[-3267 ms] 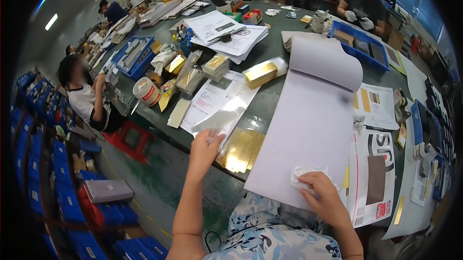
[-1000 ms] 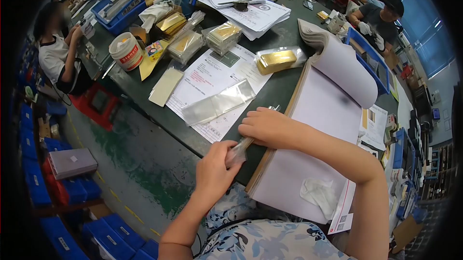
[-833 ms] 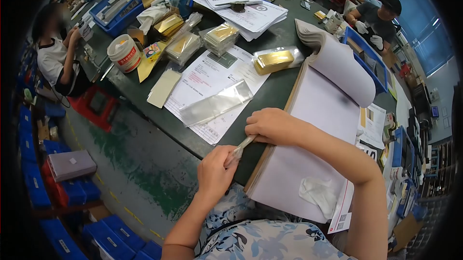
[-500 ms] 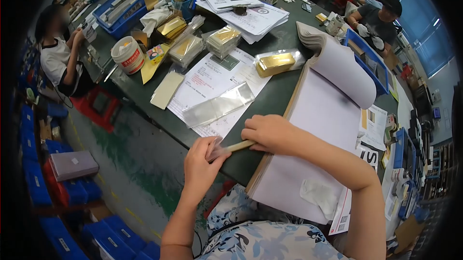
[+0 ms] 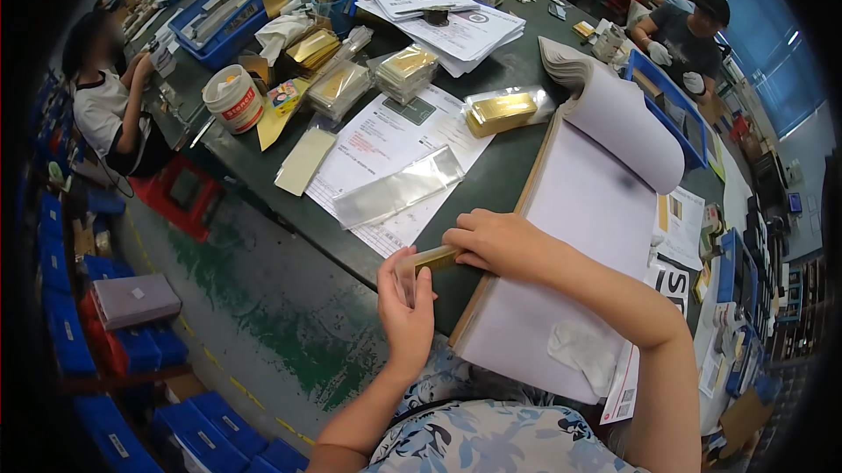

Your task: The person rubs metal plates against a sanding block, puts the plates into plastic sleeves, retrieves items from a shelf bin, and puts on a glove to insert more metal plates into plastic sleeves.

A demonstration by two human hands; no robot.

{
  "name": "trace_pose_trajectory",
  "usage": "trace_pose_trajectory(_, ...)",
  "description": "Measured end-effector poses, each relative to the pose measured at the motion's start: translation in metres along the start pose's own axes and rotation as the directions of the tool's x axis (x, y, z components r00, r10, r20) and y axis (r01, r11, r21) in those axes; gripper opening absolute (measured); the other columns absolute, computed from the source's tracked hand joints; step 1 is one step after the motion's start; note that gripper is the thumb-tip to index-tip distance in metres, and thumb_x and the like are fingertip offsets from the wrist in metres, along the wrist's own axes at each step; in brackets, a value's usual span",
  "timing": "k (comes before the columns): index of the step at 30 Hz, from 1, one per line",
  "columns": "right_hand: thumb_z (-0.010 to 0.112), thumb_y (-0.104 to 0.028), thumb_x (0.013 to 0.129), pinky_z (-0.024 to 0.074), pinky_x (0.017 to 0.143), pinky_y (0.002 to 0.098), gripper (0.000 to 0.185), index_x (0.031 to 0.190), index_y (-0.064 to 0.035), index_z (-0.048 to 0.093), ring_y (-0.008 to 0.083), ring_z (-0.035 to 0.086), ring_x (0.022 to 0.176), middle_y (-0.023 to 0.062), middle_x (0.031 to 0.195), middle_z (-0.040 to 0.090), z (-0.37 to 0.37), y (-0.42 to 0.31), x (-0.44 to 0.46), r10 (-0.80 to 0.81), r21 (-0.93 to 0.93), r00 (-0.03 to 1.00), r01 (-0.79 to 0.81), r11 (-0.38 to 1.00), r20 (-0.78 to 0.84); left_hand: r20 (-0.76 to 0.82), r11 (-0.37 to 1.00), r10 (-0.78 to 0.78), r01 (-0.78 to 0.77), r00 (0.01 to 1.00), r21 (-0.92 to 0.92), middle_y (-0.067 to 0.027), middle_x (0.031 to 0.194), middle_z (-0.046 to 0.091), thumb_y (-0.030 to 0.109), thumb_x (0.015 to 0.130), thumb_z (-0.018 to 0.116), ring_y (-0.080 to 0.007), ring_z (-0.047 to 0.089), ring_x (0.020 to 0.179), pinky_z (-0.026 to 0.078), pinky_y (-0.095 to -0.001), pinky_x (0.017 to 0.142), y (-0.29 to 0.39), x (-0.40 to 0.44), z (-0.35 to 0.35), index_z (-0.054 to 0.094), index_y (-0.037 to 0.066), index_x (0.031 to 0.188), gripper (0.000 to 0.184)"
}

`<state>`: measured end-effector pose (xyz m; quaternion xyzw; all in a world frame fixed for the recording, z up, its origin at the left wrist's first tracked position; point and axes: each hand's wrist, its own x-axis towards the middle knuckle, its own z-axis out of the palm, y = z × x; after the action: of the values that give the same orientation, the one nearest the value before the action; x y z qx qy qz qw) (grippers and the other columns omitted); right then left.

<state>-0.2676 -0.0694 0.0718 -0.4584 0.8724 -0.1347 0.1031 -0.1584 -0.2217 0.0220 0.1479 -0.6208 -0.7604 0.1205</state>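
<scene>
My left hand [image 5: 409, 311] pinches a clear plastic sleeve [image 5: 405, 277] just off the table's front edge. Inside or against that sleeve lies a thin gold plate [image 5: 436, 260], seen at a slant. The fingers of my right hand [image 5: 495, 243] are closed on the plate's other end, beside the paper stack. Beyond my hands, flat empty clear sleeves [image 5: 399, 188] lie on a printed sheet [image 5: 364, 153]. A pale card stack [image 5: 305, 162] rests to their left, and a bundle of wrapped gold plates [image 5: 504, 112] sits farther back.
A thick stack of large white paper [image 5: 583, 254] with a curled top lies under my right forearm. A white tub [image 5: 233, 99], wrapped bundles [image 5: 406, 70] and a blue basket [image 5: 221, 21] stand at the back left. Co-workers sit left and right.
My left hand has moved right, close to my right hand, bringing the sleeve along the plate; more gold now shows. The right-hand co-worker's gloved hands have shifted.
</scene>
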Motion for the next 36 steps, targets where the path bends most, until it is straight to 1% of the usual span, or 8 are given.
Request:
trace_pose_trajectory(5,0.063,-0.017,0.082,0.0515,0.07,0.0395,0.014,0.092,-0.0112,0.056,0.0271,0.06,0.089,0.0062,0.088,0.058,-0.002,0.001,-0.003,-0.004,-0.047,1.0,0.003,0.999,-0.009,0.058,0.99,-0.127,0.123,0.99,0.067,-0.0072,0.103,0.062,0.006,0.095,0.054,-0.0069,0.055,0.076,0.047,-0.0206,0.067,0.0,0.009,-0.014,0.055,-0.003,0.11,0.017)
trace_pose_trajectory(9,0.059,-0.018,0.083,0.0504,0.067,0.0419,0.007,0.084,-0.0113,0.057,0.0288,0.062,0.083,0.007,0.083,0.06,-0.001,0.004,0.001,0.002,-0.046,1.0,-0.001,0.999,0.006,0.273,0.545,0.384,-0.456,0.882,0.704,-0.0177,0.111,0.061,0.005,0.08,0.064,-0.0317,0.062,0.096,0.051,-0.0355,0.082,0.011,0.012,-0.025,0.059,0.002,0.11,0.031)
trace_pose_trajectory(15,0.06,-0.019,0.081,0.0488,0.066,0.0429,0.01,0.086,-0.0099,0.059,0.0314,0.062,0.079,0.0087,0.08,0.062,-0.03,-0.014,0.011,-0.008,-0.138,0.996,0.02,0.99,0.083,0.477,0.351,0.239,-0.533,0.846,0.77,-0.0166,0.115,0.053,0.01,0.077,0.066,-0.0317,0.06,0.098,0.052,-0.0412,0.077,0.017,0.018,-0.007,0.037,0.0,0.137,0.067)
trace_pose_trajectory(24,0.065,-0.026,0.085,0.0498,0.066,0.0379,0.03,0.11,-0.0079,0.062,0.0264,0.066,0.076,0.0123,0.082,0.068,-0.077,-0.041,-0.007,0.201,0.294,0.974,-0.222,0.93,0.099,0.514,0.652,0.286,-0.557,0.809,0.514,-0.0151,0.106,0.06,0.021,0.082,0.071,-0.0336,0.063,0.092,0.053,-0.0381,0.077,0.005,0.03,-0.026,0.047,0.003,0.128,0.055)
trace_pose_trajectory(26,0.064,-0.013,0.088,0.0457,0.056,0.0237,0.03,0.116,-0.0053,0.059,0.0121,0.063,0.068,0.006,0.079,0.066,-0.083,-0.047,-0.015,0.329,0.628,0.944,-0.276,0.728,0.034,0.489,0.761,0.243,-0.477,0.838,0.439,-0.0168,0.106,0.061,0.023,0.081,0.072,-0.0323,0.064,0.093,0.052,-0.0379,0.077,0.013,0.03,-0.023,0.049,0.003,0.124,0.053)
trace_pose_trajectory(30,0.064,-0.001,0.087,0.0483,0.067,0.0235,0.044,0.128,-0.0003,0.048,0.0097,0.06,0.077,0.0089,0.093,0.063,-0.108,-0.062,-0.041,0.328,0.892,0.937,-0.047,0.45,-0.117,0.419,0.911,0.241,-0.352,0.876,0.212,-0.0193,0.103,0.064,0.03,0.078,0.077,-0.029,0.065,0.094,0.051,-0.0358,0.079,0.033,0.017,-0.01,0.054,0.002,0.119,0.054)
trace_pose_trajectory(33,0.068,-0.002,0.084,0.0476,0.07,0.0234,0.054,0.133,-0.0018,0.046,0.0103,0.06,0.083,0.0087,0.104,0.061,-0.096,-0.051,-0.05,0.168,0.815,0.96,0.089,0.572,-0.222,0.435,0.906,0.291,-0.392,0.852,0.162,-0.0182,0.103,0.065,0.029,0.076,0.078,-0.0284,0.066,0.093,0.051,-0.0353,0.079,0.026,0.018,-0.009,0.052,0.004,0.123,0.059)
trace_pose_trajectory(36,0.078,-0.009,0.077,0.048,0.079,0.0267,0.064,0.132,-0.0039,0.046,0.0144,0.056,0.099,0.0082,0.12,0.055,-0.057,-0.04,-0.051,0.174,0.646,0.984,-0.115,0.755,-0.028,0.493,0.926,0.161,-0.303,0.855,0.224,-0.017,0.104,0.064,0.027,0.076,0.077,-0.0287,0.065,0.094,0.051,-0.0347,0.08,-0.012,0.025,-0.009,0.051,0.004,0.124,0.059)
